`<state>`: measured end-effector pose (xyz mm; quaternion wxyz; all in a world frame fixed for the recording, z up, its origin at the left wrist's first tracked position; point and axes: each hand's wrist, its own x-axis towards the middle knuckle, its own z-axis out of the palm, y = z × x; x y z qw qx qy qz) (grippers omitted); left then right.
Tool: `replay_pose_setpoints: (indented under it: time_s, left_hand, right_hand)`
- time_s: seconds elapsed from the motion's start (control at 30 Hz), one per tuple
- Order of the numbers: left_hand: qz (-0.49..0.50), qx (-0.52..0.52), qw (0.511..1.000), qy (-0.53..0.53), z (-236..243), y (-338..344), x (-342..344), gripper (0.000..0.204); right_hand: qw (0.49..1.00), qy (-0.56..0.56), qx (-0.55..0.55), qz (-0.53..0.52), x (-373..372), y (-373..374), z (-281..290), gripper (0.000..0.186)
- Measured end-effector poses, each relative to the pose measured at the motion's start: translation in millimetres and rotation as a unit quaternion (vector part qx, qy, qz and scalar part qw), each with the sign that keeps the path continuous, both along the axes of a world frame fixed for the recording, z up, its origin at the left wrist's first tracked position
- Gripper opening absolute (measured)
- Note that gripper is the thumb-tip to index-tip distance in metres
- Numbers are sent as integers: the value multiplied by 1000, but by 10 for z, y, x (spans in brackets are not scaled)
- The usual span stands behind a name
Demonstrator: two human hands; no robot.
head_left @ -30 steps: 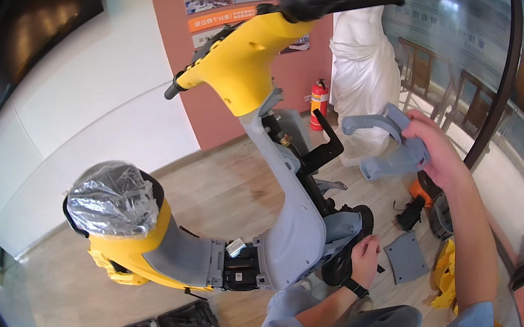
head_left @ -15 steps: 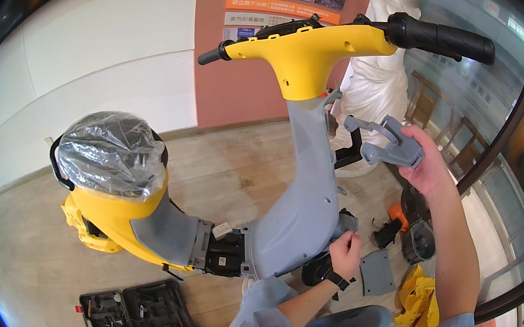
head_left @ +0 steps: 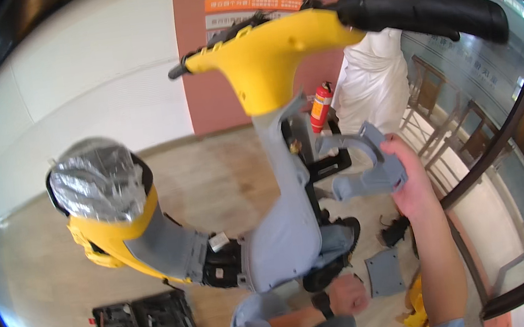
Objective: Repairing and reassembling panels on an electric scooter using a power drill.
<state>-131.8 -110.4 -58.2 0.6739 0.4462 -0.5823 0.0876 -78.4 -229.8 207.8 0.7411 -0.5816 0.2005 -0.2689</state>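
My right hand (head_left: pixel 411 178) grips a grey plastic scooter trim piece (head_left: pixel 377 172) with two curved arms. The piece is held up at the front of a yellow and grey scooter (head_left: pixel 277 237), its arms pointing toward the black bracket (head_left: pixel 330 166) on the steering column. Whether they touch is unclear. My left hand (head_left: pixel 348 295), below a black wristband, is low beside the front wheel (head_left: pixel 350 230). Its fingers look curled, though motion blurs them; anything inside is hidden. Near it a flat grey panel (head_left: pixel 385 274) lies on the floor.
An open black tool case (head_left: pixel 164 326) lies at the lower left. Clear plastic covers the seat (head_left: pixel 98 183). A fire extinguisher (head_left: pixel 320 109) and a white statue (head_left: pixel 373 81) stand behind the scooter. Yellow pieces (head_left: pixel 417 306) lie near my right forearm. Chairs (head_left: pixel 426 88) show through glass.
The view has shifted, with the handlebar now nearer. My right hand has brought the trim piece closer to the steering column and turned it. My left hand has dropped lower, away from the wheel.
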Motion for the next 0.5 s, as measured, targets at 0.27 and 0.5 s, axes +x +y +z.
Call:
replay_pose_setpoints:
  time_s: [0.27,0.5]
  left_hand:
    - [-124,159,978,-45,461,478,-82,24]
    - [28,506,799,323,1847,1668,88,23]
  right_hand:
    - [999,45,11,-17,239,-493,249,13]
    - [955,159,232,-93,-317,-637,149,12]
